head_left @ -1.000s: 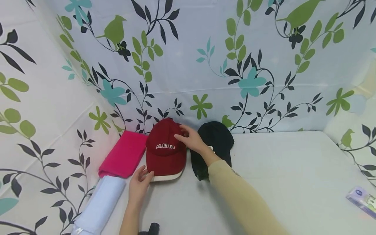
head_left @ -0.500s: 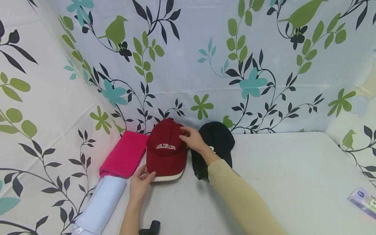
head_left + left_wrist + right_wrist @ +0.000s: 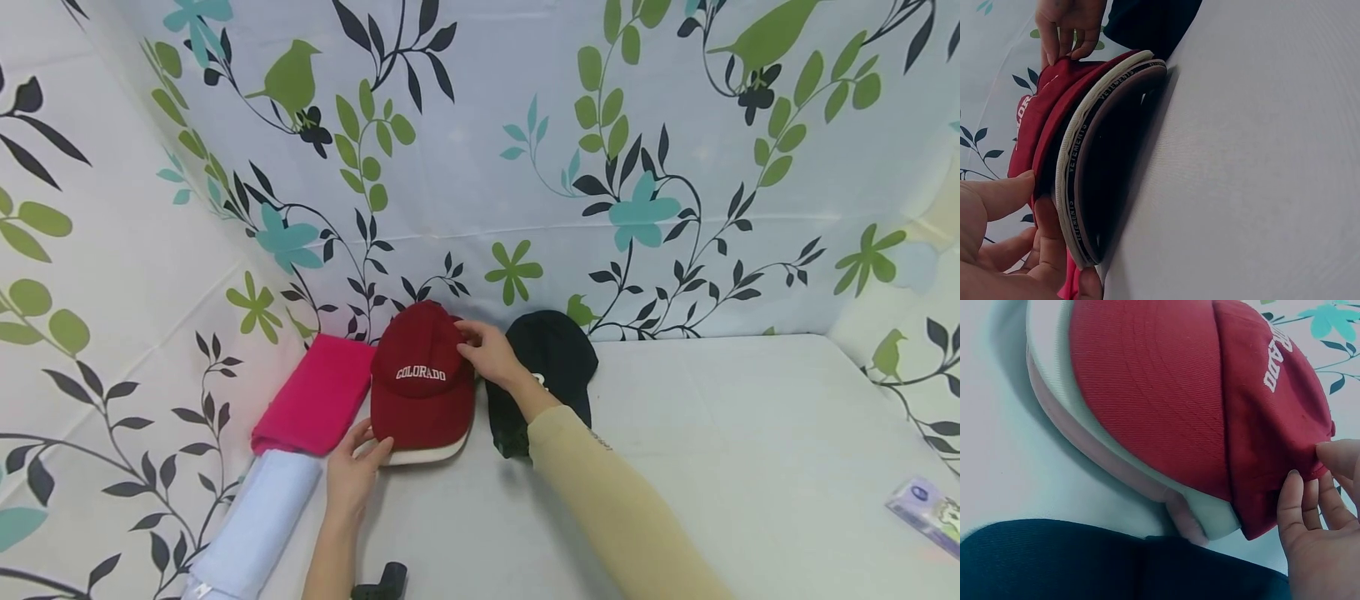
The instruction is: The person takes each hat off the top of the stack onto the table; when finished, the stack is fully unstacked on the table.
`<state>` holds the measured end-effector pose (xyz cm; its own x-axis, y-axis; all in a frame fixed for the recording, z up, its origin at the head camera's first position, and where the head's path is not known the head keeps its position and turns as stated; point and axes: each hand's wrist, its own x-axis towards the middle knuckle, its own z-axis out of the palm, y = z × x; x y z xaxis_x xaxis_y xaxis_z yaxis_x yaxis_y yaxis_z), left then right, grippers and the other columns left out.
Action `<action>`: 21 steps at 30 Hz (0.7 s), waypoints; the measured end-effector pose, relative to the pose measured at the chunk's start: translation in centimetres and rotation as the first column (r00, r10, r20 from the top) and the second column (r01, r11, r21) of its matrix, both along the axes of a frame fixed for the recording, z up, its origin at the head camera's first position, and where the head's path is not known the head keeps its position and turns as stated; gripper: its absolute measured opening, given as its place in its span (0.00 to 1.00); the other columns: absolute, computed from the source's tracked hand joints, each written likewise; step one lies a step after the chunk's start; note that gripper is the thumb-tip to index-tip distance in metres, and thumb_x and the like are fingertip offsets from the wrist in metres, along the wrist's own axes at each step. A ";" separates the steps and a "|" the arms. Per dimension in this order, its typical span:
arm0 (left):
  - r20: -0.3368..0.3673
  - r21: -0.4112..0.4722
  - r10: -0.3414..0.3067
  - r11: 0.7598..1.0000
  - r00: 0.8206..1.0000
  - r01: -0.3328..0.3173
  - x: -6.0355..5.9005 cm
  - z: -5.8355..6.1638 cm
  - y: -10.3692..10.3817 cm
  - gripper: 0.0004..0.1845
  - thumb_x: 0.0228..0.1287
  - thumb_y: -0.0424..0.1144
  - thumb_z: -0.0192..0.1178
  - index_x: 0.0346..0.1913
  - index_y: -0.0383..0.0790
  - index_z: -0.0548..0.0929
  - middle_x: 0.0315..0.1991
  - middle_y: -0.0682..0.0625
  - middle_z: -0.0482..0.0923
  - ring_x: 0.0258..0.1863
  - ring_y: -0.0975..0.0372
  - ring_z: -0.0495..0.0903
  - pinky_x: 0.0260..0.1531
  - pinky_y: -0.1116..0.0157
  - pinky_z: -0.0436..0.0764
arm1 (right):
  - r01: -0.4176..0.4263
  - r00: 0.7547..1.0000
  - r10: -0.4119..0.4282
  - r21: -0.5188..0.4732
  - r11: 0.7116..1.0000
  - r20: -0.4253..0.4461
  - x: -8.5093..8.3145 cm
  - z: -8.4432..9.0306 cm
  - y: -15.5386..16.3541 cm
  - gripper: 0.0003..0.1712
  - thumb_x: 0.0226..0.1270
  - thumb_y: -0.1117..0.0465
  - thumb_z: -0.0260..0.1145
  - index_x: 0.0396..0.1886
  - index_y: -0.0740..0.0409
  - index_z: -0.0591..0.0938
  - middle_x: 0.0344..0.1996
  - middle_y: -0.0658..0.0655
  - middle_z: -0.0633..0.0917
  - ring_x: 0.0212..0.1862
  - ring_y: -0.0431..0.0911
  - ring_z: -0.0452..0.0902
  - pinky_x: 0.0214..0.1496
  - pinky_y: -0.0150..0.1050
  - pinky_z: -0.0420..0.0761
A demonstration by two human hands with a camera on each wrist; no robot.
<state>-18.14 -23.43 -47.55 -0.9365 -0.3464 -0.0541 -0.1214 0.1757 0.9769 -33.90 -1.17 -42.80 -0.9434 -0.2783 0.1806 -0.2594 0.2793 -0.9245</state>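
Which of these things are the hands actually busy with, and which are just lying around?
In use: red Colorado cap, held at its brim by the left hand and at its crown by the right hand.

Lying about: black cap, pink cloth, white cloth, packet.

From my right wrist view, the red cap (image 3: 1210, 406) fills most of the picture, its white lettering partly visible at the top right. My right hand (image 3: 1319, 525) touches the cap's crown with its fingertips (image 3: 1291, 481). A pale brim edge (image 3: 1116, 459) shows beneath the cap, and a black cap (image 3: 1085, 562) lies below on the white desk (image 3: 991, 475).
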 end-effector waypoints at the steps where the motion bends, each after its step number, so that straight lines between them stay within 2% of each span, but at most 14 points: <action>1: 0.000 0.001 0.001 1.000 1.000 -0.001 0.0 0.0 0.0 0.32 0.69 0.32 0.65 0.72 0.29 0.67 0.61 0.34 0.69 0.60 0.43 0.75 0.40 0.79 0.78 | -0.003 1.000 0.003 -0.004 1.000 0.000 0.0 0.1 0.0 0.24 0.73 0.70 0.61 0.67 0.62 0.77 0.57 0.62 0.81 0.53 0.52 0.76 0.54 0.41 0.80; 9: -0.020 0.004 0.017 1.000 1.000 -0.017 -0.1 0.3 0.2 0.32 0.68 0.30 0.64 0.72 0.29 0.67 0.61 0.35 0.70 0.57 0.46 0.76 0.40 0.79 0.79 | -0.016 0.999 0.016 -0.005 1.000 -0.033 0.0 0.6 0.0 0.24 0.74 0.70 0.61 0.67 0.61 0.77 0.58 0.61 0.81 0.54 0.52 0.76 0.56 0.41 0.80; 13: -0.026 -0.010 0.013 1.000 1.000 -0.013 -0.1 0.5 0.3 0.32 0.68 0.30 0.65 0.72 0.31 0.68 0.60 0.37 0.70 0.50 0.56 0.80 0.39 0.78 0.79 | -0.019 0.998 0.018 -0.006 1.000 -0.054 0.0 1.0 0.0 0.23 0.74 0.69 0.61 0.67 0.61 0.77 0.57 0.61 0.81 0.55 0.52 0.76 0.57 0.42 0.79; 17: -0.051 0.028 -0.019 0.999 0.998 0.021 0.0 0.9 0.2 0.31 0.69 0.31 0.64 0.73 0.33 0.68 0.60 0.39 0.69 0.45 0.67 0.80 0.41 0.76 0.81 | -0.028 0.997 0.027 -0.014 1.000 -0.073 0.0 1.7 0.0 0.23 0.74 0.69 0.61 0.67 0.62 0.77 0.57 0.61 0.80 0.55 0.53 0.76 0.59 0.42 0.78; 21: -0.073 0.077 -0.040 0.996 0.997 0.045 0.0 1.2 0.2 0.31 0.70 0.31 0.63 0.73 0.34 0.67 0.61 0.40 0.68 0.45 0.70 0.80 0.45 0.76 0.81 | -0.039 0.995 0.037 -0.020 0.999 -0.091 0.0 2.3 0.0 0.24 0.74 0.69 0.61 0.68 0.61 0.76 0.56 0.61 0.81 0.54 0.52 0.75 0.58 0.42 0.78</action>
<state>-18.10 -23.24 -46.36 -0.9527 -0.3035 -0.0122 -0.0452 0.1018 0.9938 -33.89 -1.20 -40.51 -0.9117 -0.3089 0.2708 -0.3520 0.2475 -0.9027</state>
